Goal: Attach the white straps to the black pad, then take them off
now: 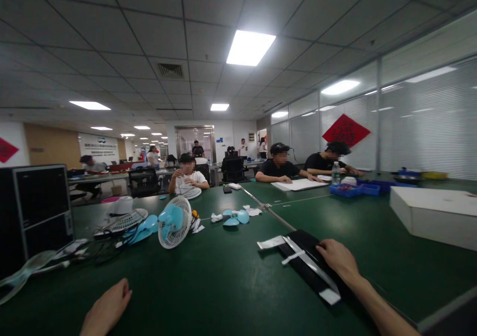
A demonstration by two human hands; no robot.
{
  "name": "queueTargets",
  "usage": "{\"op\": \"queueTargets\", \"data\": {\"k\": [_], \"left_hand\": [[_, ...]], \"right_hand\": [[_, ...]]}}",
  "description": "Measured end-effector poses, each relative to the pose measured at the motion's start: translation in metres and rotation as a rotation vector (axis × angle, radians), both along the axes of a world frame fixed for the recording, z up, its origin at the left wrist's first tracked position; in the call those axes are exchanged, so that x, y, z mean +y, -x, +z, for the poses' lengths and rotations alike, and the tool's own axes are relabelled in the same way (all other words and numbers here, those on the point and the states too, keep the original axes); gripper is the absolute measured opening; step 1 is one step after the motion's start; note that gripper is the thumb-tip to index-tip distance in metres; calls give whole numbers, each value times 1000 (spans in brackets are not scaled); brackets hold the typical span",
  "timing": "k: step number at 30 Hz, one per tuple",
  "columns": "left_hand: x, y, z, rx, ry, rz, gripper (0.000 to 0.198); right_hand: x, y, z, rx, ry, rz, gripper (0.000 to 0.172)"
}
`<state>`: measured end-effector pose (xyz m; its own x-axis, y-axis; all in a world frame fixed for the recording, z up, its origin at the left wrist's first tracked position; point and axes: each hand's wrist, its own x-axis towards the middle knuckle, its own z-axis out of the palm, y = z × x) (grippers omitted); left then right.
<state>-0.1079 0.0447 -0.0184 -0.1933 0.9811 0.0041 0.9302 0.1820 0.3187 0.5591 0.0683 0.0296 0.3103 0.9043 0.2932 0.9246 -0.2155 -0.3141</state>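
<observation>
Checking: where's the right hand (pixel 337 259)?

At the right edge of the black flat item (pixel 301 271) with white strips (pixel 330 296), on the green worktop (pixel 223 281). Fingers bent; can't tell if gripping.

Left hand (pixel 108 303)?

Loosely curled, apart from the item; palm hidden, contents unclear. Blue-bladed fan (pixel 174 221) beyond it.

Left of centre on your green worktop (pixel 216 276), a tilted white fan (pixel 174 222) shows light-blue blades; a loose blade (pixel 243 216) lies to its right. A black case (pixel 45 197) stands at your far left. On your right sits a white box (pixel 434 216), and beyond it a bottle (pixel 336 173) near a blue tray (pixel 348 192).
</observation>
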Motion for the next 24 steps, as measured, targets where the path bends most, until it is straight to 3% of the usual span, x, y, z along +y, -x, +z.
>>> {"op": "queueTargets", "data": {"k": [8,11,19,24], "left_hand": [[0,3,-1,-19,15,3,25],[-1,2,0,-49,34,-2,24],[3,5,-2,-56,51,-8,23],[6,6,-9,19,0,-10,24]], "right_hand": [[-6,8,0,-93,0,-35,28],[-21,15,4,-118,-64,-58,33],[-80,22,3,69,107,-66,36],[-82,26,-9,85,96,7,41]]}}
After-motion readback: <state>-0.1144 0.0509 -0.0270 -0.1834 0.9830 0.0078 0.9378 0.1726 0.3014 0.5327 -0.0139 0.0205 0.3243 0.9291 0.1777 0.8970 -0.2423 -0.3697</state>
